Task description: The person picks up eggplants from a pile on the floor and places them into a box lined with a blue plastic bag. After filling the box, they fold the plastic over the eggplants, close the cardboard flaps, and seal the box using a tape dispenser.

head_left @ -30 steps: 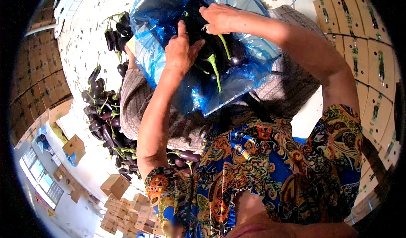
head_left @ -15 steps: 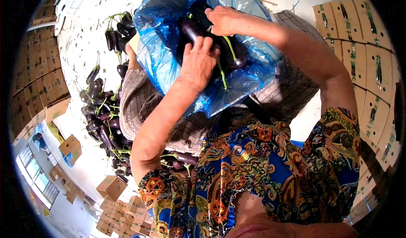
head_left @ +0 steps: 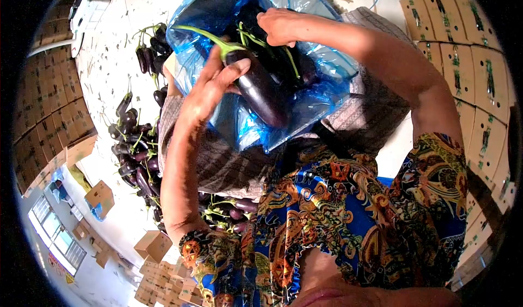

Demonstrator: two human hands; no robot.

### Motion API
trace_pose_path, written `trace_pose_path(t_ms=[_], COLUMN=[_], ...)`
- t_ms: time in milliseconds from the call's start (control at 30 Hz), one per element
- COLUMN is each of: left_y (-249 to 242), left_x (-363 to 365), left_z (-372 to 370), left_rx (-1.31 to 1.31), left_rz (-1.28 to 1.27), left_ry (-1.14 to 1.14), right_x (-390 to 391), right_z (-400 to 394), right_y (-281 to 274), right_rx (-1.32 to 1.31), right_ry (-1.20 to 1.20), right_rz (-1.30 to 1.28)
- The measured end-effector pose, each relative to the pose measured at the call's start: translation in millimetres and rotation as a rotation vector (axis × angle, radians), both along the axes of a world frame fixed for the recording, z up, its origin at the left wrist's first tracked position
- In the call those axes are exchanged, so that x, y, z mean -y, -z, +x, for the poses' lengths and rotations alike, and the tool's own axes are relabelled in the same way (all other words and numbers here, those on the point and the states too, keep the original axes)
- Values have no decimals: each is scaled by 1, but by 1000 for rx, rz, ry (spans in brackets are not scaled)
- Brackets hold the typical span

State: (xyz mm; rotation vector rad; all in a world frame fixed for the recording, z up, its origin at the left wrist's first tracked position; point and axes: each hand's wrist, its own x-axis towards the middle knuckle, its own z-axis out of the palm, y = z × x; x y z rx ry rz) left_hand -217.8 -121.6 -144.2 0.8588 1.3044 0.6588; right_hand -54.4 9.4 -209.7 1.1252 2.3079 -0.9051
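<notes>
My left hand (head_left: 218,80) grips a large dark eggplant (head_left: 261,91) near its green cap, with the long stem pointing up and left. That eggplant lies tilted over the near part of a blue plastic bag (head_left: 204,20). Inside the bag are more eggplants (head_left: 308,70) with green stems, partly in shadow. My right hand (head_left: 277,28) is over the far side of the bag's opening, its fingers curled down and closed; what they hold, if anything, is hidden.
Many loose eggplants (head_left: 139,160) are heaped on the pale floor to the left. Stacked cartons (head_left: 460,70) stand on the right, and more cartons (head_left: 52,119) on the far left. An open box (head_left: 99,198) and a carton pile (head_left: 163,280) are at the lower left.
My left hand has moved left and now holds an eggplant across the bag, its stem raised. My right hand has shifted slightly left. The whole view has shifted a little.
</notes>
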Motion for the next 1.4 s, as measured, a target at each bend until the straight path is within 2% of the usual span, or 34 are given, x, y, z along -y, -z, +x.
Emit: trace_pose_path(t_ms=[33,133,167,233,400,500,533,633,667,700,800,900,933,1033,1067,1167,1333,1400], left_y=[14,49,106,100,129,109,108,101,105,110,133,152,144,130,130,148,159,155], left_x=[1,-10,-21,-38,-60,-57,-56,-45,-38,-39,-46,-54,-56,-42,-40,-44,-60,-64], left_z=[8,20,4,6,13,30,28,28,31,29,15,11,12,22,20,17,23,22], left_rx=[-91,-169,-443,-604,-940,-1121,-1171,-1185,-1170,-1142,-1067,-1102,-1069,-1113,-1202,-1181,-1144,-1079], left_rz=[-117,-48,248,203,120,62,144,388,499,504,529,544,432,570,776,841,383,366], left_ry=[-52,-8,76,34,191,289,299,64,-46,-12,20,98,143,-14,38,26,183,186], right_x=[0,0,0,1,4,5,7,6,9,10,13,15,17,21,23,23,29,28], right_z=[-1,0,-1,-2,-5,-3,-3,-6,-3,-1,-4,-4,-2,-4,-4,-2,-7,-5], right_y=[-1,2,3,5,8,2,4,5,-5,15,10,28,24,13,11,6,20,27], right_rx=[10,13,12,23,52,27,-12,60,19,-67,-53,-30,-43,-64,-64,-57,-33,-37], right_ry=[2,36,51,36,8,20,-83,26,-4,-61,-51,-68,-71,-7,31,58,-46,-41], right_rz=[-6,13,13,16,59,35,183,76,77,244,232,267,275,256,235,170,278,255])
